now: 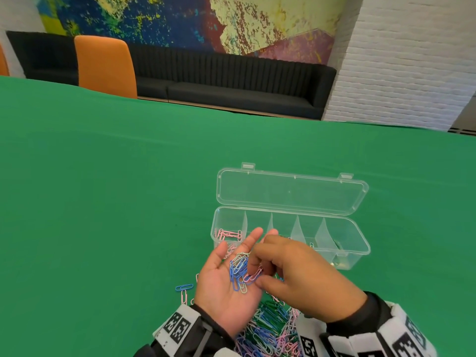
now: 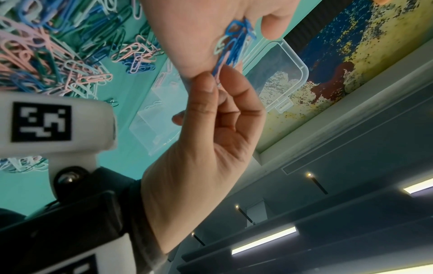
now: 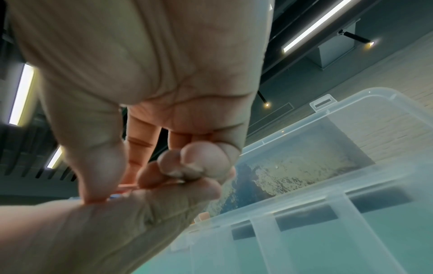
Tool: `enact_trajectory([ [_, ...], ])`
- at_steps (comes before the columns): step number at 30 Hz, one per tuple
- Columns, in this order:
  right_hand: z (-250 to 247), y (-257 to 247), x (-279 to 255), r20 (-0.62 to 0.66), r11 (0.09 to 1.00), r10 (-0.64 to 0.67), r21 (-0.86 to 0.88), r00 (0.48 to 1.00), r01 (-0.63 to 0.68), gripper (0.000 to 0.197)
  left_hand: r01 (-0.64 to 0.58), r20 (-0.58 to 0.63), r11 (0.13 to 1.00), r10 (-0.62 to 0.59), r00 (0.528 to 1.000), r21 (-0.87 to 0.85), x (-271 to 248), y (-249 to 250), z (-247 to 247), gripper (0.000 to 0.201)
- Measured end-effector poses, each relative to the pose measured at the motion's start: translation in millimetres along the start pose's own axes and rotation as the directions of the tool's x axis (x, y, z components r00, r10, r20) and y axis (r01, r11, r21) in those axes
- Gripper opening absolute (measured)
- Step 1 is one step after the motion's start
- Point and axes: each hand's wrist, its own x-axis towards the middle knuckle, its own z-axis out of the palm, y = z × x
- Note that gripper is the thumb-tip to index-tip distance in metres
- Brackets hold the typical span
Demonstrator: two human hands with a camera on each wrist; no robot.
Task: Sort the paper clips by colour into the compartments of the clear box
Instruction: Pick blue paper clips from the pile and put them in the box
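Observation:
My left hand (image 1: 224, 282) is held palm up over the green table and carries a small bunch of blue, white and pink paper clips (image 1: 240, 273). My right hand (image 1: 265, 266) has curled fingers and pinches one clip of that bunch between thumb and forefinger; the left wrist view shows this pinch on the clip (image 2: 216, 74). I cannot tell that clip's colour. Just behind the hands stands the clear box (image 1: 360, 243) with its lid open. Its leftmost compartment holds pink clips (image 1: 229, 234). A big mixed pile of clips (image 1: 270, 328) lies under my wrists.
A blue clip (image 1: 184, 287) and a pink clip (image 1: 184, 296) lie loose on the green cloth (image 1: 103, 202) left of my left hand. An orange chair (image 1: 105, 65) and a black sofa (image 1: 231, 81) stand beyond the table's far edge.

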Motion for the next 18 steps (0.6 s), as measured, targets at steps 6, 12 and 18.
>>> enact_trajectory([
  [6,0.2,2.6,1.5,-0.031,0.999,-0.005,-0.033,1.000,0.004,0.009,0.005,0.058,1.000,-0.005,0.998,-0.006,-1.7,-0.8,2.7,0.060],
  [12,0.9,4.2,1.9,-0.028,0.999,0.011,-0.046,1.000,-0.012,0.009,0.023,0.081,0.999,-0.020,0.996,-0.035,-2.0,-3.5,2.5,0.061],
  [18,1.6,-2.9,2.3,-0.006,0.996,0.033,-0.083,0.999,-0.033,0.008,0.048,0.052,0.999,-0.048,0.997,0.008,-0.7,-3.9,-1.1,0.056],
])
